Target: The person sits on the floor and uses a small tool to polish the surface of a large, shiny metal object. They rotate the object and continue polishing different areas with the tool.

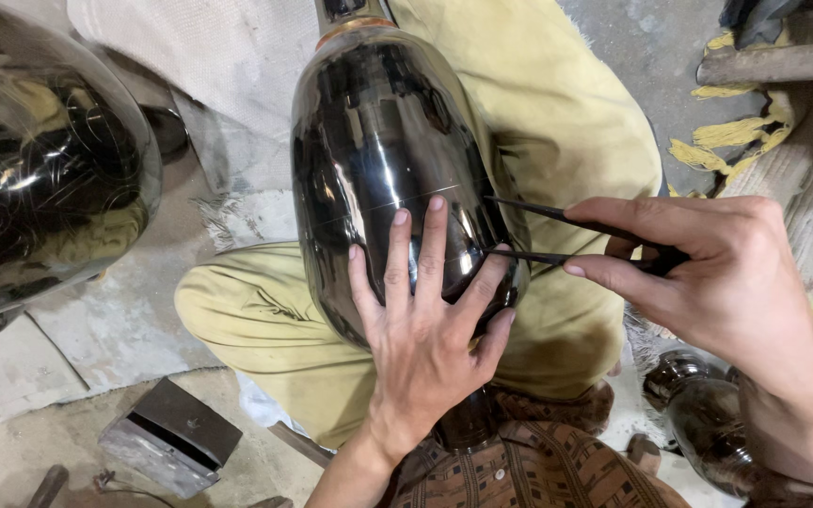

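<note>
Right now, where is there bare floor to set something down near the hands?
Bare concrete lies at lower left, between the big dark pot, the metal block and the knee. The right is crowded: right hand with its pointed tool, a small pot, fringed mat.

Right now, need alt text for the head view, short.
A left hand lies flat on a glossy dark metal vase resting across the lap, while the right hand sets a two-pronged divider against its surface. Another shiny vessel sits at left.
</note>
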